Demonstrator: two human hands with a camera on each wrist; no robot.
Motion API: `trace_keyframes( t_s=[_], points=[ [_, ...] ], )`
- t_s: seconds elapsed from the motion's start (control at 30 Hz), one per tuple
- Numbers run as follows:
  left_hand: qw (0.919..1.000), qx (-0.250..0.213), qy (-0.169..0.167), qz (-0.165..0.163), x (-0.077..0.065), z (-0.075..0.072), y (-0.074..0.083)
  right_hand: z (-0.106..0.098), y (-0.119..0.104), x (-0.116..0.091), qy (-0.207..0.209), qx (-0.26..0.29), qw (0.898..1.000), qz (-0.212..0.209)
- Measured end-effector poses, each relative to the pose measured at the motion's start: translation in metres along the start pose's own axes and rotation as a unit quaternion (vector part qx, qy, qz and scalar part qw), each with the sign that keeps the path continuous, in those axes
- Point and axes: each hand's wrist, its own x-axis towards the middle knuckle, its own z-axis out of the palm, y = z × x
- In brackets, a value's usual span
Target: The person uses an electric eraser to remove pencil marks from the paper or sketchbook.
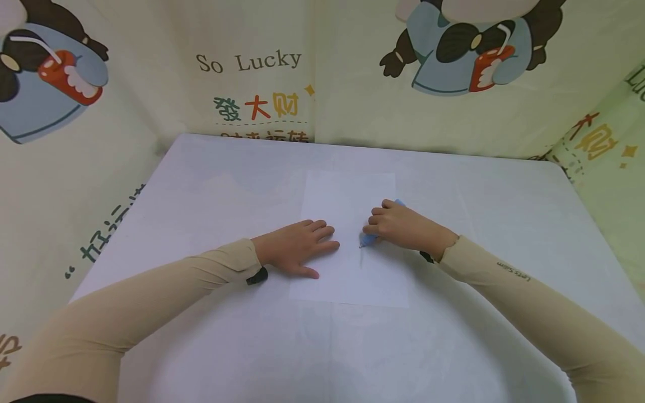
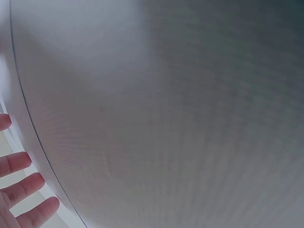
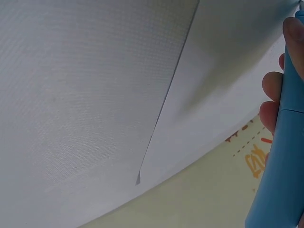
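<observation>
A white sheet of paper point(image 1: 347, 291) lies on the white table. My left hand point(image 1: 301, 246) rests on its left part, fingers spread and fairly straight; in the left wrist view its fingertips point(image 2: 35, 211) show at the lower left. With my right hand point(image 1: 400, 225) I grip a thick light-blue pen point(image 3: 280, 161), its body slanting through my curled fingers. The pen's narrow tip points down at the paper, right of the sheet's middle. Just below the tip runs a short faint grey line point(image 1: 360, 260).
White cloth covers the table point(image 1: 227, 179), which has rounded far corners. Cream curtains point(image 1: 347, 101) printed with cartoon figures and lettering hang behind it and at both sides. Dark bands point(image 1: 258, 276) show at my sleeve cuffs.
</observation>
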Motion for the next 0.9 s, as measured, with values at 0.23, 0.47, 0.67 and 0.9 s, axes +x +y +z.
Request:
trace_keyframes(
  t_s=[0.23, 0.47, 0.67, 0.9],
  points=[
    [0.9999, 0.006, 0.011, 0.005, -0.0013, 0.0022, -0.0008, -0.0012, -0.0011, -0.0030, -0.004, -0.006, 1.000, -0.003],
    [0.9999, 0.000, 0.009, 0.004, -0.0002, 0.0027, 0.0000, 0.0012, -0.0002, 0.0017, 0.006, -0.001, 1.000, -0.002],
    [1.0000, 0.004, 0.001, 0.002, -0.0002, 0.0016, 0.0000, -0.0024, -0.0022, 0.0014, 0.008, 0.002, 1.000, -0.007],
    [0.9998, 0.004, -0.019, -0.005, -0.0003, 0.0007, -0.0005, -0.0001, 0.0005, -0.0039, 0.018, -0.003, 1.000, -0.008]
  ],
)
